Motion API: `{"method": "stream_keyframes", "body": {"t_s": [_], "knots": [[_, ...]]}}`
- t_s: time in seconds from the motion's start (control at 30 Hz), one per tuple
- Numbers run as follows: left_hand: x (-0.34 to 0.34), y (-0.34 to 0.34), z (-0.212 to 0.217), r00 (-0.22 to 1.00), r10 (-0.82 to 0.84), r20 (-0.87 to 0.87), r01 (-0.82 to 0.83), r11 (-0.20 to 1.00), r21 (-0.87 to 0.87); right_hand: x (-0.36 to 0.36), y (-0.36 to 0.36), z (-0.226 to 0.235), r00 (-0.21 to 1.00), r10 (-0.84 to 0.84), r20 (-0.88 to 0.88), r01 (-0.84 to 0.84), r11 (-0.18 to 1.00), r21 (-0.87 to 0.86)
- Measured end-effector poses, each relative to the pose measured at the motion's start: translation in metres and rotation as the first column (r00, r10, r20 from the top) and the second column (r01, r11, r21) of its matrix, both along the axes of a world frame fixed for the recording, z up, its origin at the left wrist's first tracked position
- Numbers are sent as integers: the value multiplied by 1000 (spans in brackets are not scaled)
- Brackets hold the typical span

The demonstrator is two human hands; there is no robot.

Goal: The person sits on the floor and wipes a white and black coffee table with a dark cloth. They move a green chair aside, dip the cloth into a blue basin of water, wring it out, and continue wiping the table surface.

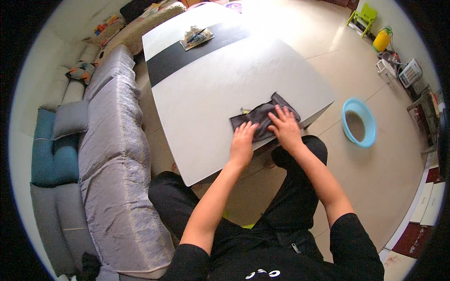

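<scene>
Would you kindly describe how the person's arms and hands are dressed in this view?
Both forearms are bare below short black sleeves. The left hand and right hand wear no gloves; no rings, watch or bracelets are visible. The black top carries a small white marking on the chest.

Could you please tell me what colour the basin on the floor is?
The basin is light blue, seen in the head view.

we see one crinkled clear wrapper (196,35) with dark contents, lying on a flat tan square on the table's black stripe at the far end. colourful flat packets (104,25) sit on the sofa ledge, far left. no screens or signs.
</scene>
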State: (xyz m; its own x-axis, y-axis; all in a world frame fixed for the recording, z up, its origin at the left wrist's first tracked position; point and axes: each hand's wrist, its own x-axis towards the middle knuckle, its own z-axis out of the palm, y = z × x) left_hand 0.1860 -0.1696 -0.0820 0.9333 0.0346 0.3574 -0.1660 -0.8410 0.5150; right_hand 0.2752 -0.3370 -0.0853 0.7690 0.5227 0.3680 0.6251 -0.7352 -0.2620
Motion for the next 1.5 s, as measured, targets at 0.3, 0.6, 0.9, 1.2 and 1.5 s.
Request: {"method": "stream_keyframes", "body": {"t_s": [0.3,0.6,0.9,1.2,1.5], "knots": [[25,71,8,952,261,-161,-215,942,257,30,104,-8,991,130,12,-128,986,-103],[-160,110,33,876,439,-197,-398,891,219,-116,178,7,708,675,-206,-659,737,150],[-52,0,21,985,-117,-124,123,991,44,-51,-2,13,981,169,-93,-166,985,41],[131,-85,14,944,-234,-231,256,964,67,124,-89,-2,925,-345,-161,335,938,-85],[92,91,19,915,377,-146,-359,924,136,112,145,2,950,268,-163,-280,958,-55]]}}
